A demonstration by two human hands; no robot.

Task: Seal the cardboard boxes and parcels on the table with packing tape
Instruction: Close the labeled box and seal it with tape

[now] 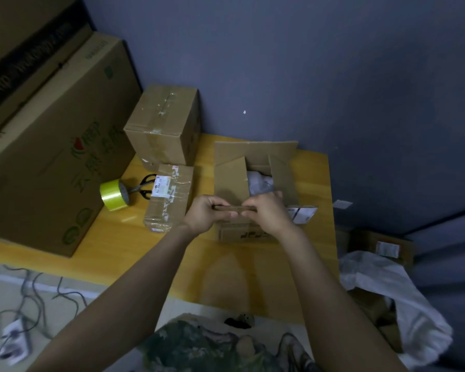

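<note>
— What sits where on the table (172, 261)?
— I see the open box (255, 189) at centre, a small parcel (169, 200) just left of it, and a taped box (161, 124) behind that.
— And the tape roll (112, 195)?
— Farther left, with scissors (145, 185) just right of it and a big carton (46, 146) at the left edge.

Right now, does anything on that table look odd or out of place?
Nothing looks damaged. The scissors lie with their tips at the yellow tape roll, which stands on edge and could roll.
</note>
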